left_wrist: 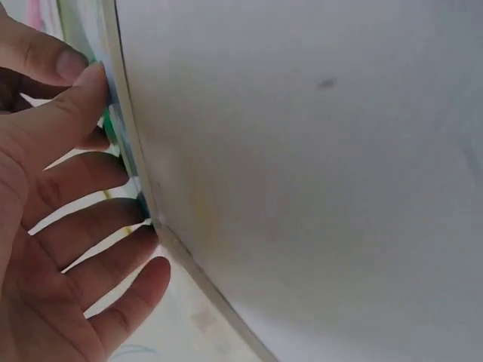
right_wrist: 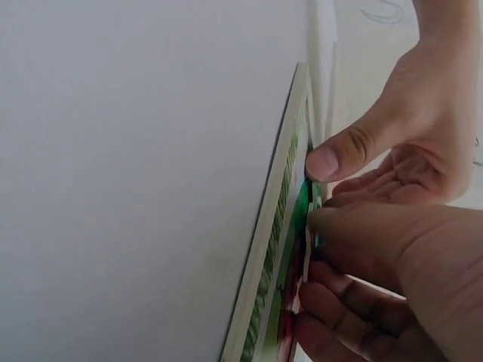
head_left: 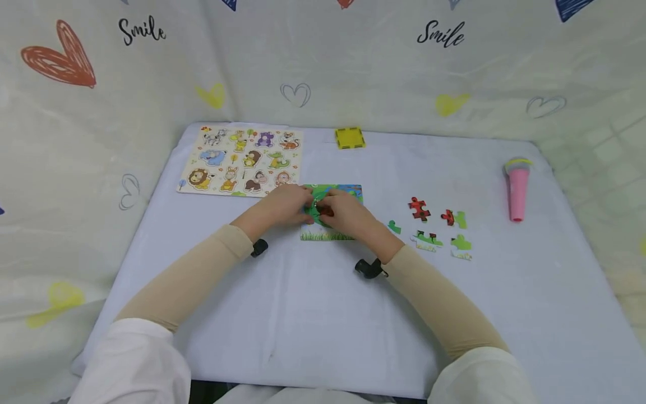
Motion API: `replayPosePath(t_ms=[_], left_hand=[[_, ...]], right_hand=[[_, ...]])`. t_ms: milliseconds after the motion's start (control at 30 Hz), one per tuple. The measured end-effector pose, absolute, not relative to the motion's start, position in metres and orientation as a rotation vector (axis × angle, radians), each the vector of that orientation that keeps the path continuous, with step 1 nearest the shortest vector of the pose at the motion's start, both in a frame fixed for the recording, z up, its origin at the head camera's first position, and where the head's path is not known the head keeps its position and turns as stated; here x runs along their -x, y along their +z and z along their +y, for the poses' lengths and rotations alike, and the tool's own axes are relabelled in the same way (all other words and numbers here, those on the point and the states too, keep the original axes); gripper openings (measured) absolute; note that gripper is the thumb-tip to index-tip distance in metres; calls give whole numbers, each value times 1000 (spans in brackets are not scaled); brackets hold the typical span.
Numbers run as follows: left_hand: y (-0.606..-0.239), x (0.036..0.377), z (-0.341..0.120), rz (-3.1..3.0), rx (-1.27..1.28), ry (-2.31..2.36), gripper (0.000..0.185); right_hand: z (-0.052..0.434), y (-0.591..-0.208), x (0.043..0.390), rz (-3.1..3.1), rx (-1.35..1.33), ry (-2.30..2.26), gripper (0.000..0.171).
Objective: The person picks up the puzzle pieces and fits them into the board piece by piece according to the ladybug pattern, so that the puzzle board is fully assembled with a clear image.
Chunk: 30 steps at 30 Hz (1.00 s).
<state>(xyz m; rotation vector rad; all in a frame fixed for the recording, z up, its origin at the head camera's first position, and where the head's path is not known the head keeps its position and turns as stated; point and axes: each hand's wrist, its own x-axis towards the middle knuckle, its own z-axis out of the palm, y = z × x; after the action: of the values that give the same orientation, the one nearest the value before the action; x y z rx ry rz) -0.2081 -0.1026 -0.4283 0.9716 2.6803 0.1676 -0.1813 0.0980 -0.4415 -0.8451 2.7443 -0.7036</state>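
A small jigsaw board (head_left: 328, 237) with a printed grass edge lies on the table under both hands. My left hand (head_left: 285, 205) is at its left side; in the left wrist view its thumb touches the picture surface and the other fingers (left_wrist: 98, 222) are spread, fairly straight, along the board. My right hand (head_left: 348, 213) pinches a jigsaw piece (right_wrist: 306, 256) between thumb and fingers, against the board's green and red picture. Most of that piece is hidden by the fingers. Right of the board lie several loose jigsaw pieces, among them a red one (head_left: 419, 209) and a green one (head_left: 395, 227).
An animal puzzle board (head_left: 241, 160) lies at the back left, close to the jigsaw board. A yellow square plate (head_left: 350, 138) lies at the back edge, and a pink toy microphone (head_left: 517, 191) on the right. A patterned curtain (head_left: 363, 73) hangs behind the table.
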Motion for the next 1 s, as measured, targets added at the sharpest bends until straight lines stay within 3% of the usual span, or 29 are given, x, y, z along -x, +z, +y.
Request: replayPosePath(t_ms=[233,467,733,1000], left_hand=[[-422,205,-96,2680,-957,210,31],[-425,204,-94,2727,-943,202,31],[-431,202,-98,2740,-965,223,30],[-422,196,-85,2736,-866,80,32]], right_hand=[[129,-425,185,2789,681,-742,35],[200,-409,187,2914,435,-616,36],[273,-404,180,2790,485,-334,43],[292,-407,186,2719,393,-461,37]])
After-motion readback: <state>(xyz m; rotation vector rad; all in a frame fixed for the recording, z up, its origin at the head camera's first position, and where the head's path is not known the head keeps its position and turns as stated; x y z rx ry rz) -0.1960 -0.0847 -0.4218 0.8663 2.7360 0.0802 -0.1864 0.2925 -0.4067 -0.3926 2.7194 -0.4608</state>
